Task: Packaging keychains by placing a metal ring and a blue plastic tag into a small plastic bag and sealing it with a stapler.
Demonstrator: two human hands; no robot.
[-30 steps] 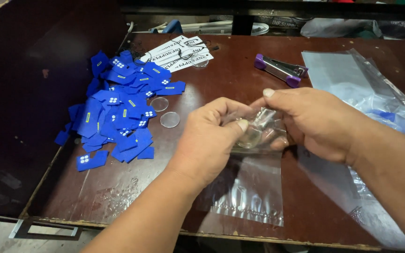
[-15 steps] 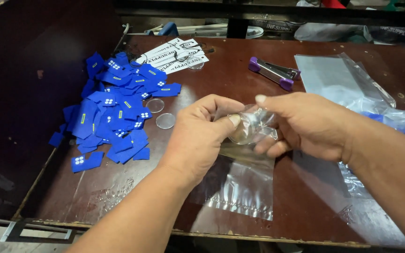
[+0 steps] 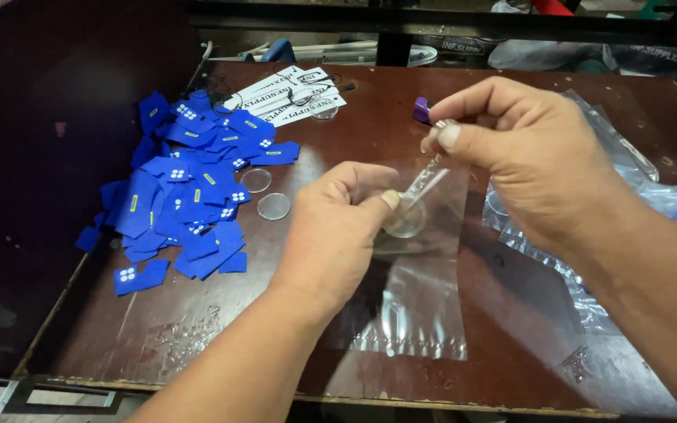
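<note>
Both hands work above the dark brown table (image 3: 511, 102). The left hand (image 3: 338, 235) is closed in a pinch, thumb and fingers gripping a clear round disc (image 3: 407, 219) at the mouth of a small clear plastic bag (image 3: 432, 184). The right hand (image 3: 526, 149) pinches the bag's upper edge between thumb and forefinger, lifting it so the mouth stays taut beside the disc. Stock lies within reach: two more clear discs (image 3: 265, 193) beside a heap of blue cards (image 3: 190, 196) at left, a flat empty bag (image 3: 417, 313) directly beneath the hands, further plastic bags (image 3: 589, 298) at right.
</note>
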